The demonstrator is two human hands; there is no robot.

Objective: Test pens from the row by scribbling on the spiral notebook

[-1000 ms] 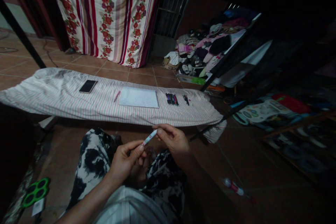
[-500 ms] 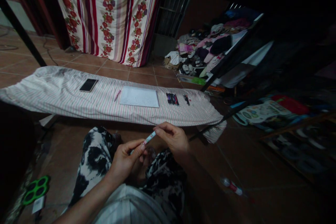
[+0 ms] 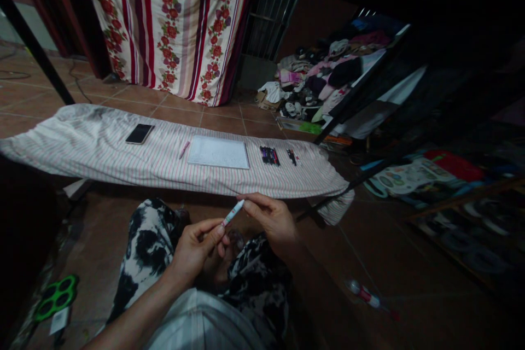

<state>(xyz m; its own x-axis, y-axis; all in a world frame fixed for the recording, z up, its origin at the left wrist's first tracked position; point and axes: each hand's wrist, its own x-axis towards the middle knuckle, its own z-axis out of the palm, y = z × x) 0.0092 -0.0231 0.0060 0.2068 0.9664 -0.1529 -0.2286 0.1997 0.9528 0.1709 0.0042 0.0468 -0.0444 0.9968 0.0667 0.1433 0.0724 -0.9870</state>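
Above my lap, a slim pen (image 3: 233,213), white and pale blue with small printed marks, is held at a slant. My left hand (image 3: 200,243) pinches its lower end between thumb and fingers. At the upper tip, my right hand (image 3: 273,221) has its thumb and index finger closed about the end. Beyond my hands, a spiral notebook (image 3: 219,152) lies open on a striped cloth (image 3: 164,169). A pink pen (image 3: 184,150) lies left of the notebook. To its right are a row of several dark pens (image 3: 269,156) and a smaller group of pens (image 3: 291,157).
A phone (image 3: 140,133) lies on the cloth's left part. On the floor are a plastic bottle (image 3: 365,292) at right and a green four-ringed object (image 3: 56,297) at left. A clothes pile (image 3: 320,76) and a floral curtain (image 3: 168,27) stand behind.
The pen's upper tip shows more now, as my right fingers have shifted slightly on it. My left hand keeps its grip. Things on the cloth have not moved.
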